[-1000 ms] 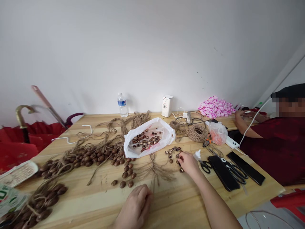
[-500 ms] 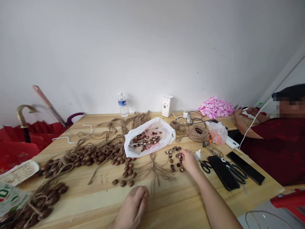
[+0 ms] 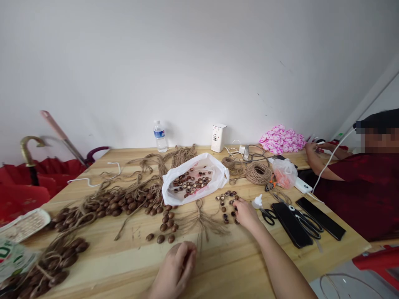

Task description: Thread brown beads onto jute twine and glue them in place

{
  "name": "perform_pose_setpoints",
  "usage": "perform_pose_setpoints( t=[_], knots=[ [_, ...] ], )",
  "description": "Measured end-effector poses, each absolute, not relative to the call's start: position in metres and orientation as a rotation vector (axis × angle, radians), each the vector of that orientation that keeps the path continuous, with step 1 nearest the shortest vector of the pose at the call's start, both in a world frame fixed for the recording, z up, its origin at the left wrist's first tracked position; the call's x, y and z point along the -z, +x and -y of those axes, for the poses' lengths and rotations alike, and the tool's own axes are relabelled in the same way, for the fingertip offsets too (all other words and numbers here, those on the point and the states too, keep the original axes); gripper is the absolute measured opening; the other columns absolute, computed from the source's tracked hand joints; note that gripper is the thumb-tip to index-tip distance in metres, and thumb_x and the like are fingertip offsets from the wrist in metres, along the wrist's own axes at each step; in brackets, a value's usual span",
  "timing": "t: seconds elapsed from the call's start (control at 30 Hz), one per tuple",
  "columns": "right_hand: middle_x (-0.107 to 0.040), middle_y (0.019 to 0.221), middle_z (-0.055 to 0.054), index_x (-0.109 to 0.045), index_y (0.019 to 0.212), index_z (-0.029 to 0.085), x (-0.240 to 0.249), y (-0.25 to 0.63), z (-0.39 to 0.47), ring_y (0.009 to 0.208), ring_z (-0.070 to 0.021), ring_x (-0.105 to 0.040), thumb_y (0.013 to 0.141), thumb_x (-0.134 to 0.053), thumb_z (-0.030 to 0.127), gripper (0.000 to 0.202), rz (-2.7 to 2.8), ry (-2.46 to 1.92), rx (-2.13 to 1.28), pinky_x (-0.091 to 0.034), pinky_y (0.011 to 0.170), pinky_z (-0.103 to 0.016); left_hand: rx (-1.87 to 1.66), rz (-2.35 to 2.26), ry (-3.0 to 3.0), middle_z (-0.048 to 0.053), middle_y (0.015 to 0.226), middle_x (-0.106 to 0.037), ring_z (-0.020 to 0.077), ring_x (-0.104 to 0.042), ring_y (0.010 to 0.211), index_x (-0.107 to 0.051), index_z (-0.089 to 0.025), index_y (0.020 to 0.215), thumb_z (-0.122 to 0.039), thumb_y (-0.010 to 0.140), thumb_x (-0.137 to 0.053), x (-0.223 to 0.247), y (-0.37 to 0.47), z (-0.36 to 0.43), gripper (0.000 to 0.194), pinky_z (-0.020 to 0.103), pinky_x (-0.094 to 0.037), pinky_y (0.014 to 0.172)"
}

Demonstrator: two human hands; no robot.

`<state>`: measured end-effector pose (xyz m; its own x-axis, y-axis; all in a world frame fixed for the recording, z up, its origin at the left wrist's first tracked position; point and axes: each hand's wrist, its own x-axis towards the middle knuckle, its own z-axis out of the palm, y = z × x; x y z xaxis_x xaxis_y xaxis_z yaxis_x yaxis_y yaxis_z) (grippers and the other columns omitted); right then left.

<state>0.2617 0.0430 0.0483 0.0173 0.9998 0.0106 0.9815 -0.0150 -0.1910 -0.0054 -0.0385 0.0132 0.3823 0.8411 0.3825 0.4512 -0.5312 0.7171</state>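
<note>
My right hand point(image 3: 247, 214) is at a small group of brown nut shell halves point(image 3: 223, 209), its fingers pinched together on one at the right side of the group. The fingertips are partly hidden by the hand. My left hand point(image 3: 177, 265) hovers low over the near table, fingers curled in; whatever is inside is hidden. Between the hands lies a knotted twine tassel point(image 3: 199, 218) with a loop on top and strands spread out. Left of it sit loose whole brown nuts point(image 3: 163, 227). A white plastic bag point(image 3: 215, 193) behind holds more shell halves.
Nuts strung on twine point(image 3: 118, 203) cover the left of the table point(image 3: 124, 261). On the right are a glue bottle point(image 3: 257, 202), scissors point(image 3: 307, 222), black phones point(image 3: 291, 226) and a twine coil point(image 3: 258, 173). A water bottle point(image 3: 161, 139) stands behind. Another person point(image 3: 358, 187) sits at right.
My right hand has shifted slightly left and toward me over the shell halves. The curled fingers of my left hand have loosened a little. The things on the table stay in place.
</note>
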Motion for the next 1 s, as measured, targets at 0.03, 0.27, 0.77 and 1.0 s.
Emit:
perform_pose_setpoints(
  t=[0.03,0.27,0.77,1.0],
  knots=[
    [-0.063,0.1,-0.011,-0.066,0.09,0.017,-0.049,0.261,-0.043,0.088,-0.0234,-0.061,0.071,-0.054,0.001,0.028,2.096,-2.128,-0.182,-0.042,0.071,-0.029,-1.014,-1.108,2.091,0.001,0.064,-0.055,0.0152,-0.053,0.058,-0.048,-0.022,0.075,-0.022,0.088,-0.04,-0.013,-0.006,0.039,0.015,0.025,-0.043,0.056],
    [-0.06,0.106,-0.006,-0.062,0.101,0.021,-0.055,0.256,-0.04,0.089,-0.018,-0.06,0.075,-0.052,0.005,0.032,2.123,-1.854,-0.199,-0.045,0.076,-0.026,-0.994,-1.056,1.864,0.0,0.064,-0.05,0.0145,-0.047,0.059,-0.046,-0.021,0.073,-0.03,0.091,-0.034,-0.015,-0.003,0.037,0.023,0.025,-0.04,0.058],
    [-0.058,0.108,-0.009,-0.058,0.108,0.02,-0.048,0.224,-0.02,0.102,-0.0205,-0.055,0.072,-0.048,0.004,0.041,2.114,-1.264,-0.255,-0.046,0.088,-0.034,-0.942,-0.906,1.021,0.002,0.074,-0.063,0.0094,-0.043,0.05,-0.06,-0.016,0.102,-0.049,0.075,-0.06,-0.004,0.011,0.027,0.043,0.024,-0.032,0.051],
    [-0.062,0.094,-0.007,-0.059,0.104,0.019,-0.045,0.182,0.017,0.081,-0.0162,-0.058,0.073,-0.052,0.008,0.034,2.252,-0.918,-0.463,-0.049,0.073,-0.027,-0.888,-0.718,0.826,0.002,0.065,-0.06,0.0104,-0.048,0.058,-0.066,-0.013,0.091,-0.036,0.075,-0.065,-0.006,0.012,0.027,0.028,0.023,-0.034,0.055]
  ],
)
